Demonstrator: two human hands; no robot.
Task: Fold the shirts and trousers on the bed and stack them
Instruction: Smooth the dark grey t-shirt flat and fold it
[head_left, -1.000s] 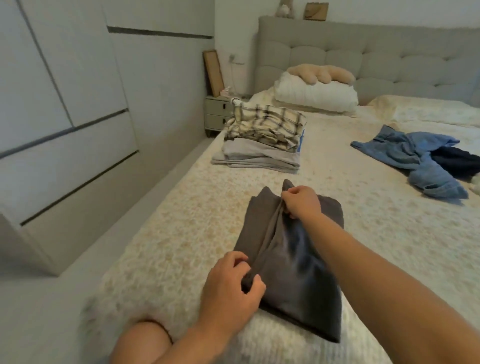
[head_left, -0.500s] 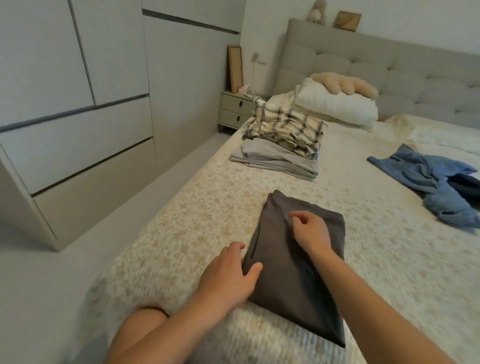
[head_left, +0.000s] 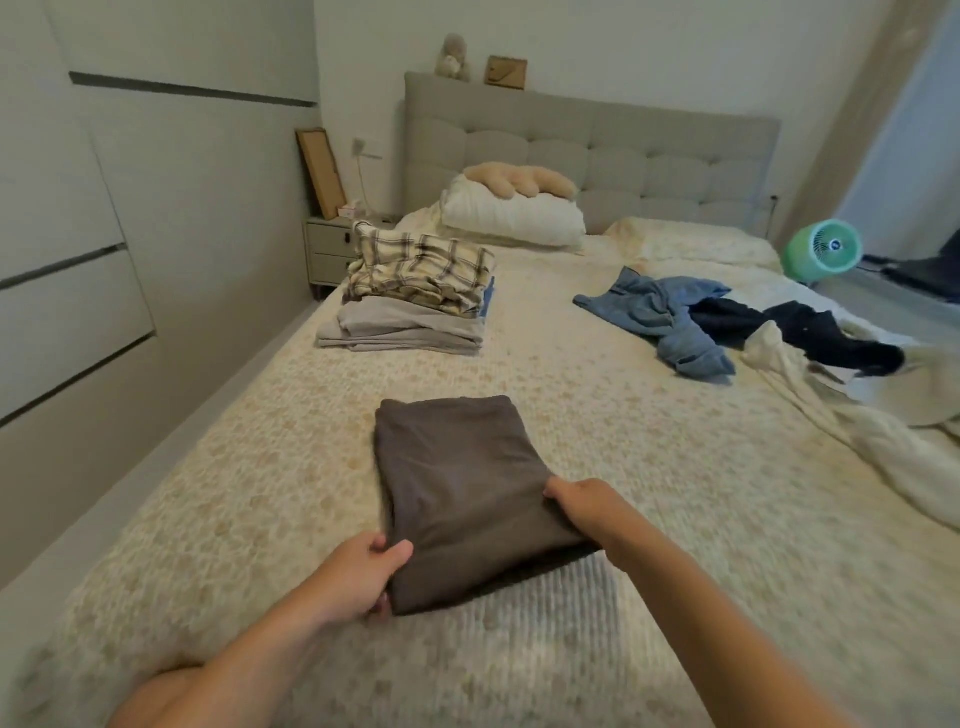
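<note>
A moment ago the right hand (head_left: 582, 506) was smoothing the top of the folded dark grey garment (head_left: 462, 493) while the left hand (head_left: 363, 574) steadied its near left edge; now both hands have dropped to the near end of the bundle and taken hold of it. The left hand pinches the near left corner, thumb on top and fingers curled underneath. The right hand grips the near right edge, its fingers tucked under the cloth. This suggests the folding of this piece is done and it is about to be lifted towards the stack (head_left: 415, 296). The garment lies in the middle of the bed (head_left: 597, 415), close to the person, as a neat, flat, roughly rectangular bundle with a few soft creases and a slightly thicker near end. The stack sits well beyond it, near the left edge of the bed: pale grey folded clothes below, a cream plaid shirt on top. To the right, well apart, a blue garment (head_left: 660, 317) and a dark navy garment (head_left: 795, 332) lie crumpled and unfolded, so more work remains.
</note>
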